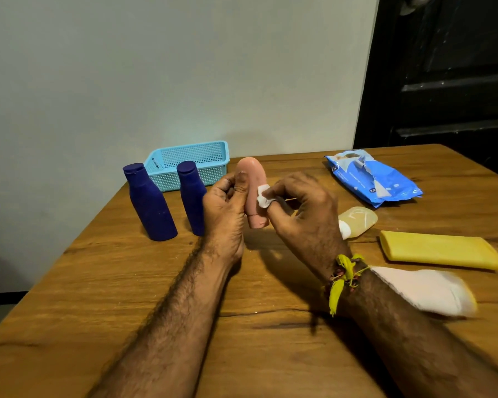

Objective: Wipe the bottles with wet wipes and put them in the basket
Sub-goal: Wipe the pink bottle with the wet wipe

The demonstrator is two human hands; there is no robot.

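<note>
My left hand (226, 208) grips a pink bottle (253, 182), cap end down, above the middle of the wooden table (127, 282). Against the bottle's right side my right hand (302, 208) pinches a small white wet wipe (262, 196). Two dark blue bottles stand upright to the left, one (150, 203) further left and one (191, 196) partly behind my left hand. A light blue basket (189, 165) sits behind them by the wall. A pale yellow bottle (357, 221) lies behind my right wrist; a yellow tube (440, 249) and a white tube (426, 291) lie at the right.
A torn blue wet-wipe pack (374, 179) lies at the back right of the table. A dark door (443, 70) stands behind the table's right corner, and a pale wall runs along the back. The table's left edge slants close to the blue bottles.
</note>
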